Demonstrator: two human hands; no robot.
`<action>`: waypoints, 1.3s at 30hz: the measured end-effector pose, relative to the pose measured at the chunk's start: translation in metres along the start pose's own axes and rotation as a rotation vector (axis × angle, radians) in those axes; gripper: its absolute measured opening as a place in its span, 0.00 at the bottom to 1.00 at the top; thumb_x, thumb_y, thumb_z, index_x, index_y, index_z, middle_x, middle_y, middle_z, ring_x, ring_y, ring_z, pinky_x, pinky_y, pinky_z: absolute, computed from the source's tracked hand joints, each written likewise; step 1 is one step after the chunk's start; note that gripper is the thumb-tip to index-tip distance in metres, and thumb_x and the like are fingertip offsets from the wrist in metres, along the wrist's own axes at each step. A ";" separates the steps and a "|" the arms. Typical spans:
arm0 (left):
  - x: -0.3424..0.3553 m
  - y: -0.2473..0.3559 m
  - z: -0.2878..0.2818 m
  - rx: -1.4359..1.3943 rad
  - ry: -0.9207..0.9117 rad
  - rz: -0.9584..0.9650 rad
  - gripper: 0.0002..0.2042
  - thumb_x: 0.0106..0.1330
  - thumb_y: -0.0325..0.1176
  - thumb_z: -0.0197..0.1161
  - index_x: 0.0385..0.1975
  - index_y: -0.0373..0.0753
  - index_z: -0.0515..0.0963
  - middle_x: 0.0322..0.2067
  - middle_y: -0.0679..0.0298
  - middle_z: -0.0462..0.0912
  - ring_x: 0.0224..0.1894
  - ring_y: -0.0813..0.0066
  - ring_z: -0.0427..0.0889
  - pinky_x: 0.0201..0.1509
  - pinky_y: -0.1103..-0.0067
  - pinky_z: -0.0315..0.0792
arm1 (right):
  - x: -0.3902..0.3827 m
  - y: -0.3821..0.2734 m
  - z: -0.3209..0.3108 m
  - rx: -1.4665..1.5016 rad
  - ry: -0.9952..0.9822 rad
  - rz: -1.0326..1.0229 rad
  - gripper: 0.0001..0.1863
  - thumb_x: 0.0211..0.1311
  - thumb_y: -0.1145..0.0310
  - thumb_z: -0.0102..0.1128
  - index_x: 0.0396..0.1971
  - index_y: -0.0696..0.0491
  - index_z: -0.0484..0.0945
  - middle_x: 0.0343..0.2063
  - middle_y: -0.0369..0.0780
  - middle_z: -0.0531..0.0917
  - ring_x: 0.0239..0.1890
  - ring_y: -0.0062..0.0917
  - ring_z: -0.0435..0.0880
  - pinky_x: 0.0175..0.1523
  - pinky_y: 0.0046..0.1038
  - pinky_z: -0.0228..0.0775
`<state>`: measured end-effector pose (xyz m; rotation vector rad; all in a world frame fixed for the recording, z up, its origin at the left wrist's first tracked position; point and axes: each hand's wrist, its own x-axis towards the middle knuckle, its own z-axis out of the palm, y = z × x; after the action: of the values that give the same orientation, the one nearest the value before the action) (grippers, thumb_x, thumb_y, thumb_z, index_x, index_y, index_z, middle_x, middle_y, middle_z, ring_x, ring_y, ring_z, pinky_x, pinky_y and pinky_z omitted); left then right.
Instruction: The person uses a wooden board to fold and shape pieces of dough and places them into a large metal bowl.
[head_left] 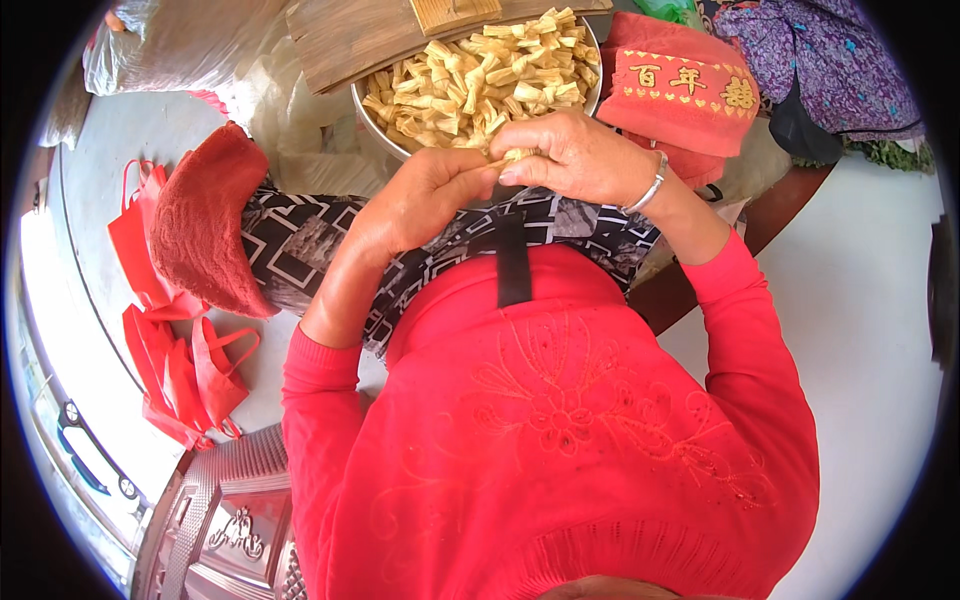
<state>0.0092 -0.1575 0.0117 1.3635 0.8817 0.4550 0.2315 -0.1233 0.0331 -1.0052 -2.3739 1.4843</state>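
Observation:
In front of my lap both hands meet at the near rim of a round metal basin [370,122] heaped with pale yellow knotted strips [480,75] that look like tofu-skin knots. My left hand [425,198] pinches one end of a knotted yellow strip [516,155] between thumb and fingers. From the other side my right hand [580,152], with a silver bangle at its wrist, grips the same strip, its fingers curled over it. Most of that strip is hidden by the fingers.
A wooden board [345,48] lies across the basin's far left edge. Right of the basin is a folded red towel [690,130]; another red towel [205,230] covers my left knee. Red bags [185,375] lie on the left floor. Purple floral cloth [830,60] sits far right.

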 end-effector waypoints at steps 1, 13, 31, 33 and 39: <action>0.001 -0.002 -0.001 -0.018 -0.016 -0.008 0.14 0.70 0.39 0.54 0.25 0.36 0.74 0.20 0.74 0.67 0.27 0.85 0.63 0.30 0.85 0.61 | 0.001 0.001 -0.002 -0.009 -0.020 0.010 0.10 0.61 0.68 0.58 0.39 0.58 0.76 0.27 0.39 0.81 0.31 0.21 0.81 0.38 0.24 0.72; 0.001 -0.022 -0.003 -1.053 0.298 0.134 0.12 0.74 0.39 0.46 0.40 0.37 0.70 0.19 0.72 0.63 0.22 0.81 0.60 0.28 0.82 0.58 | 0.018 -0.006 -0.005 -0.552 0.820 -0.396 0.22 0.50 0.68 0.67 0.48 0.53 0.77 0.41 0.42 0.79 0.43 0.36 0.78 0.47 0.32 0.71; 0.022 -0.045 -0.003 -0.017 0.586 -0.036 0.08 0.64 0.31 0.53 0.30 0.33 0.77 0.28 0.58 0.81 0.29 0.62 0.79 0.35 0.72 0.73 | 0.030 -0.006 0.048 -0.481 0.620 -0.406 0.12 0.44 0.74 0.66 0.33 0.50 0.82 0.41 0.34 0.81 0.46 0.31 0.77 0.47 0.31 0.69; 0.011 -0.027 -0.001 0.573 0.494 -0.037 0.07 0.60 0.30 0.56 0.33 0.34 0.78 0.31 0.53 0.82 0.33 0.57 0.81 0.37 0.69 0.73 | 0.029 -0.017 0.042 -0.630 0.654 -0.428 0.07 0.46 0.70 0.66 0.28 0.50 0.81 0.42 0.32 0.80 0.46 0.32 0.78 0.50 0.33 0.68; 0.010 -0.005 0.003 0.879 0.566 0.115 0.05 0.58 0.29 0.56 0.30 0.37 0.77 0.28 0.53 0.80 0.35 0.51 0.79 0.37 0.63 0.72 | 0.029 0.011 0.055 -0.016 0.586 -0.325 0.06 0.52 0.75 0.65 0.32 0.54 0.80 0.40 0.41 0.81 0.43 0.32 0.81 0.49 0.29 0.72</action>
<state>0.0163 -0.1532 0.0037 2.1411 1.5854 0.5848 0.1885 -0.1426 -0.0096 -0.8535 -2.0002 0.9006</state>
